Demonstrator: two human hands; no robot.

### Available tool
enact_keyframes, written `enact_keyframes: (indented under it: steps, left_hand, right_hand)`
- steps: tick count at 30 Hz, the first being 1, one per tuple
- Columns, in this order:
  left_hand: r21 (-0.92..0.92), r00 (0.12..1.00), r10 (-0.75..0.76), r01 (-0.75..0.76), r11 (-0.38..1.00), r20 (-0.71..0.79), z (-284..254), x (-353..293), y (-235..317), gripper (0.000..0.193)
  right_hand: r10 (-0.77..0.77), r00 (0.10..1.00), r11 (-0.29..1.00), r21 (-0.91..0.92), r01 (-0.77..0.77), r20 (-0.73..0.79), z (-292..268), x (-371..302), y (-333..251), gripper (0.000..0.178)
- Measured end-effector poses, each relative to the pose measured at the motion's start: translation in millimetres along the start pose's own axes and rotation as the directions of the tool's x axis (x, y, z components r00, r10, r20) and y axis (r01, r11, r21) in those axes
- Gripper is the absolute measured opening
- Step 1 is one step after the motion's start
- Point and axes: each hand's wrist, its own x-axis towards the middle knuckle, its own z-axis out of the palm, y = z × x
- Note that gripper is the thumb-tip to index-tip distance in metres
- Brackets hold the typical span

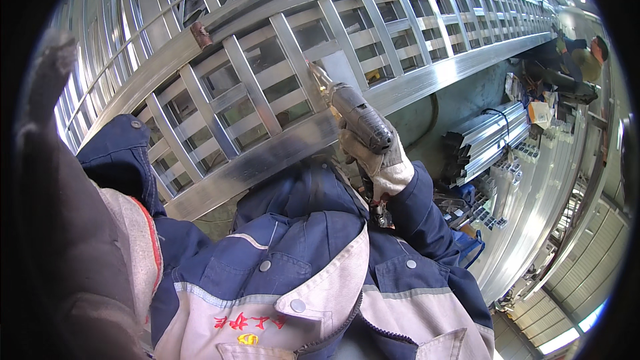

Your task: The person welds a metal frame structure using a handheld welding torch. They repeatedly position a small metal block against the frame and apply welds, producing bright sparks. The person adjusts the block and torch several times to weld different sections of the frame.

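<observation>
1. Power tool with a dark grey, barrel-shaped body [363,117] sits at the centre of the frame, its narrow nose aimed toward the upper left.
2. Right hand in an off-white glove [383,167], just right of centre, is clamped around the tool; its arm wears a navy-blue sleeve [427,217].
3. Left hand in a grey glove with a red-edged cuff [73,233] looms dark and blurred at the left edge; whether its fingers grip anything cannot be told.
4. Ladder-like frame of shiny silver metal bars [267,175] runs from lower left to upper right, beneath the tool's nose; whether the tip touches it is unclear.
5. Small rust-brown block [201,35] rests on its far rail, upper left.
6. Bundled silver metal profiles [490,140] lie at the right.
7. Another person [587,63] is at the upper right.
</observation>
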Motion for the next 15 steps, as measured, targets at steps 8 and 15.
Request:
enact_keyframes:
  steps: [8, 15]
  left_hand:
    - [0.022, 1.000, -0.003, 0.003, 1.000, -0.001, -7.1, 3.2, -10.0, 0.073]
    - [0.045, 1.000, -0.013, 0.014, 0.999, -0.009, -8.5, 4.9, -8.8, 0.071]
  right_hand:
    - [0.039, 0.999, 0.998, -0.050, -0.038, 0.017, -5.6, 2.9, 1.3, 0.053]
    - [-0.019, 0.999, 0.992, -0.122, 0.022, 0.026, -7.5, 5.9, 2.8, 0.048]
